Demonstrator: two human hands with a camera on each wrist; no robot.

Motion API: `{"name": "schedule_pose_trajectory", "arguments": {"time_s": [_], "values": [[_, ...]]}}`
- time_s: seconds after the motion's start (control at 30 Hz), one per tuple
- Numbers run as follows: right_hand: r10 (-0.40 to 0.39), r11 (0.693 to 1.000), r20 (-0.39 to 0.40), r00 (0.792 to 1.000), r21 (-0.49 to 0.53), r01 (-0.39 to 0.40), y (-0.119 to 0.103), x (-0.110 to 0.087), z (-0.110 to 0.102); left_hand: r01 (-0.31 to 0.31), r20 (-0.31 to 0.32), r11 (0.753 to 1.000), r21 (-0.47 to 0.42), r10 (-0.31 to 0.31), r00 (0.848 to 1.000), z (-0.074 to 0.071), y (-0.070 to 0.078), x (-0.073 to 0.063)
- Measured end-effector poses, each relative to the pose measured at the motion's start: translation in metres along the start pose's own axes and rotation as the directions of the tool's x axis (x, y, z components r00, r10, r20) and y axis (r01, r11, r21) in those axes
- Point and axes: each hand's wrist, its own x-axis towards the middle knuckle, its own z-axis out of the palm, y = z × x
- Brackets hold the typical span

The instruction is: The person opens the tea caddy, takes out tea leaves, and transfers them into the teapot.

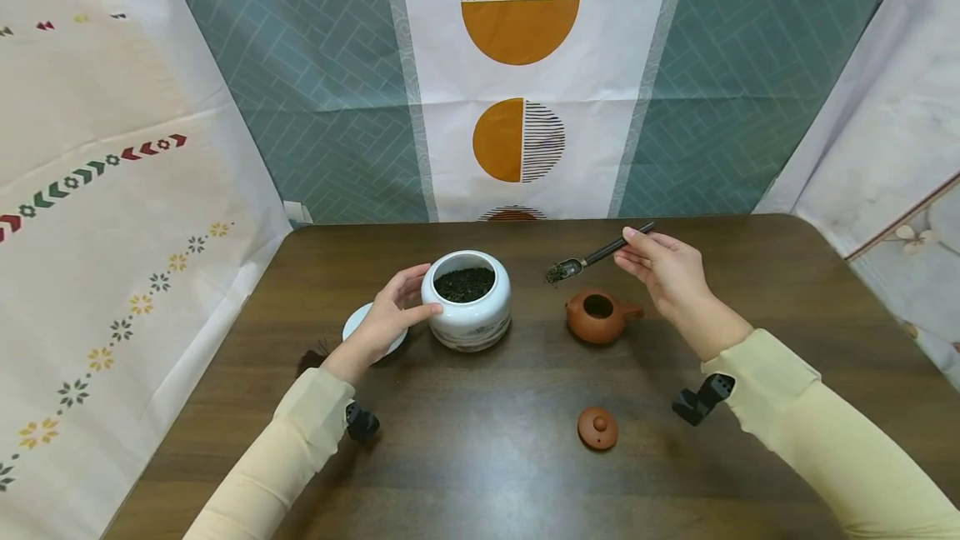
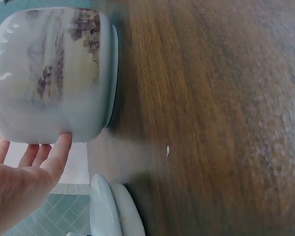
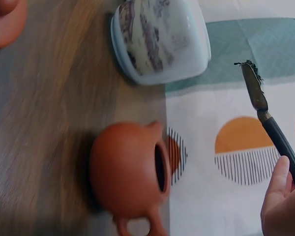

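My left hand (image 1: 386, 315) rests its thumb and fingertips against the left side of a white porcelain jar (image 1: 468, 327), which stands upright. Dark loose tea leaves (image 1: 465, 284) fill much of it. In my right hand (image 1: 671, 273) the dark handle of a tea scoop (image 1: 600, 254) is pinched. Dark tea leaves lie on the scoop's metal end, held in the air above and left of a small brown clay teapot (image 3: 128, 169). The teapot sits uncovered, with its handle pointing right in the head view.
The teapot's clay lid (image 1: 597, 428) lies nearer on the wooden table (image 1: 480, 473). Left of the jar, partly behind my left hand, is a white round lid (image 1: 358, 319). A dark tassel-like thing (image 1: 310, 360) lies beside it. Patterned cloth (image 1: 337, 90) hangs behind the table.
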Motion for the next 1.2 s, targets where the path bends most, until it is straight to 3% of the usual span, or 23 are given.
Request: {"name": "schedule_pose_trajectory", "arguments": {"time_s": [0.4, 0.7, 0.97, 1.07, 1.2], "values": [[0.012, 0.994, -0.095, 0.995, 0.109, -0.002, 0.002, 0.000, -0.044, -0.001, 0.000, 1.000, -0.013, 0.001, 1.000, 0.001, -0.001, 0.000], [-0.022, 0.997, -0.115, 0.993, 0.069, 0.030, 0.011, 0.002, -0.063, -0.003, -0.007, 1.000, -0.021, 0.003, 1.000, 0.001, -0.004, 0.001], [-0.132, 0.990, -0.139, 0.981, -0.061, 0.124, 0.022, 0.006, -0.067, -0.003, -0.006, 1.000, -0.023, 0.003, 1.000, 0.001, -0.004, 0.002], [-0.203, 0.972, -0.156, 0.967, -0.151, 0.180, 0.026, 0.007, -0.067, -0.004, -0.004, 1.000, -0.021, 0.004, 1.000, 0.002, -0.003, 0.002], [-0.308, 0.934, -0.117, 0.944, -0.227, 0.277, 0.032, 0.013, -0.071, -0.002, -0.006, 1.000, -0.016, 0.002, 1.000, 0.001, -0.003, 0.001]]}}
